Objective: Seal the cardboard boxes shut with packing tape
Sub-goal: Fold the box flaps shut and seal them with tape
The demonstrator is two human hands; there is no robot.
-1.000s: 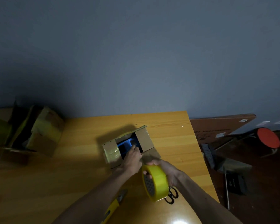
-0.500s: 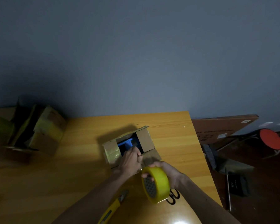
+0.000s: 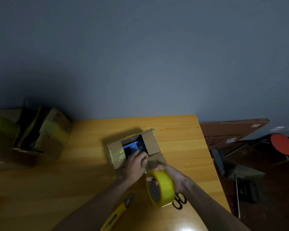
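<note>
While your right hand [image 3: 173, 175] grips the light-looking, stiff tape roll [image 3: 162, 189] by its rim, left hand [image 3: 135, 165] curls at 6 o'clock of the box [image 3: 150, 144], hold unclear.

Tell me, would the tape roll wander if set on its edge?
Likely: the tape roll is round, so on edge it could roll across the smooth table. The right hand alone holds it, so it seems light. Laid flat, it should stay.

Both our bare forearms reach forward. Our left hand [image 3: 135, 165] is knuckles up, fingers curled, thumb against forefinger; we cannot tell what it pinches. Our right hand [image 3: 173, 176], just beside it, grips the tape roll [image 3: 163, 186] from above.
</note>
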